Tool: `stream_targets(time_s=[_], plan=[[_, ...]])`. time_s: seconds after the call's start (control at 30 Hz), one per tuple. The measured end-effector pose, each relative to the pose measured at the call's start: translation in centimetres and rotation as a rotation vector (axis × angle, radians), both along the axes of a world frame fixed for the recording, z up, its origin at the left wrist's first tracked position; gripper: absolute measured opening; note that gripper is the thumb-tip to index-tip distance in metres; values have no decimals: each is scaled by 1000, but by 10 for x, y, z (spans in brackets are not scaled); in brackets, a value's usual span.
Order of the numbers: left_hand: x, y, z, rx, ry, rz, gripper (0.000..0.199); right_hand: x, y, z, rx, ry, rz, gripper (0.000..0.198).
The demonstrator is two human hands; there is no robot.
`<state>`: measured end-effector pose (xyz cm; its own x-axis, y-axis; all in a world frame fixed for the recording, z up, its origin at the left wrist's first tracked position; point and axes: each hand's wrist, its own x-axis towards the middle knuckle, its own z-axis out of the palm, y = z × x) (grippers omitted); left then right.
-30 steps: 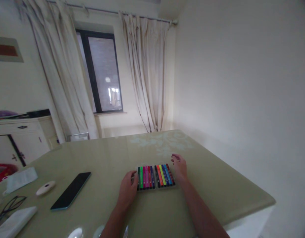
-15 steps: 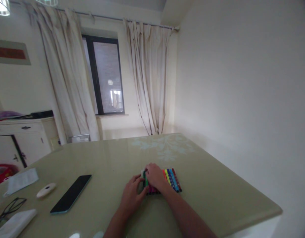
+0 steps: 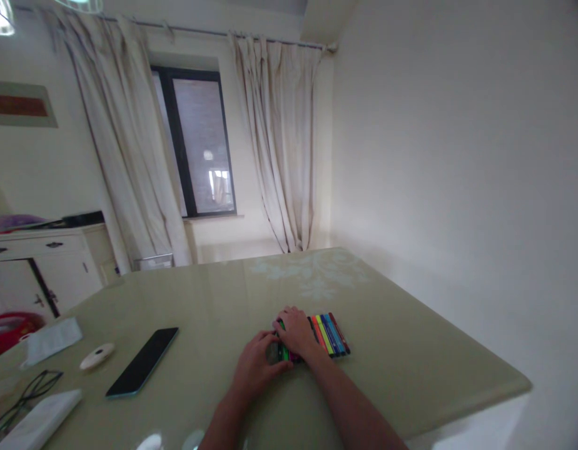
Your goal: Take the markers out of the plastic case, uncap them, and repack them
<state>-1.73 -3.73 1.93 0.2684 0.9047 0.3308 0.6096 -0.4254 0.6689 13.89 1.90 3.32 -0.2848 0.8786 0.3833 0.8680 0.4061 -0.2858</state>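
A row of coloured marker pens lies side by side on the glossy green tabletop. My left hand curves round the row's left end, its index finger near the far tips and its thumb at the near ends, gripping the green markers there. Across the middle of the row lies my right hand, fingers bent over the far ends of the markers. Beneath it several pens are hidden. Orange, yellow, blue and dark red ones show to its right.
Left on the table are a phone, a round white object, a folded pale sheet, glasses and a white slab-like object. A white wall runs along the right side.
My left thumb has moved right along the near ends of the markers. My right hand still covers the middle of the row. The view has shifted slightly.
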Motion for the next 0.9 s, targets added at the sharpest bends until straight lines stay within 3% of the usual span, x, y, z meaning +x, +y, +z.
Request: stream_targets(time_s=[0.27, 0.5, 0.9], plan=[[1, -2, -3, -14, -37, 30, 70, 2, 5, -1, 12, 242, 32, 16], [0, -2, -4, -44, -44, 46, 82, 6, 8, -2, 130, 431, 49, 7], [-1, -3, 0, 11, 59, -8, 50, 12, 6, 1, 131, 803, 109, 14]])
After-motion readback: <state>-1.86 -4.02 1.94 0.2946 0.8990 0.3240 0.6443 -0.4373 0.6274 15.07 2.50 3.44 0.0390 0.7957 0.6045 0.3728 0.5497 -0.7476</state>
